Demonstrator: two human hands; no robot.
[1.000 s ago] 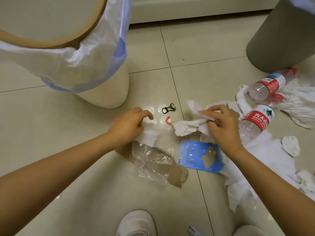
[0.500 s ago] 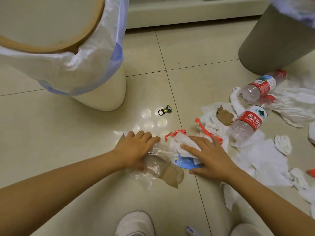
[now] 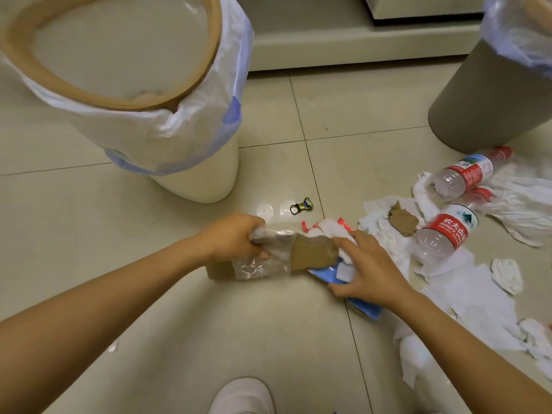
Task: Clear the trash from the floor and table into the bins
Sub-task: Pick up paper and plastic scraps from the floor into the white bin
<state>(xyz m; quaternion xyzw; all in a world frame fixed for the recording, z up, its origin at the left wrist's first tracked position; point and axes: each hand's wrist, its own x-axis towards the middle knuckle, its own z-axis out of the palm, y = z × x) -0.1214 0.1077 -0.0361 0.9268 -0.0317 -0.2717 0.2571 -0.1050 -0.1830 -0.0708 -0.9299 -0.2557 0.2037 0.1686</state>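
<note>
Left hand (image 3: 236, 237) grips clear plastic wrapper (image 3: 265, 255); right hand (image 3: 367, 270) clutches tissue (image 3: 346, 270) and blue card (image 3: 325, 271). Half a second ago both pressed flat.

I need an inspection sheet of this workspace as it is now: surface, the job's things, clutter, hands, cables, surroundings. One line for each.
Surface: beige tiled floor, littered on the right.
Job's things: cream bin with white liner, left; grey bin, right; clear plastic wrapper, brown cardboard piece, blue package, white tissues, two water bottles.
Clutter: pull tab alone on the floor; another brown scrap on tissue.
Hands: left hand grips the wrapper; right hand holds tissue and the blue package.
Cables: nothing seen.
Surroundings: pale baseboard; white shoe.
</note>
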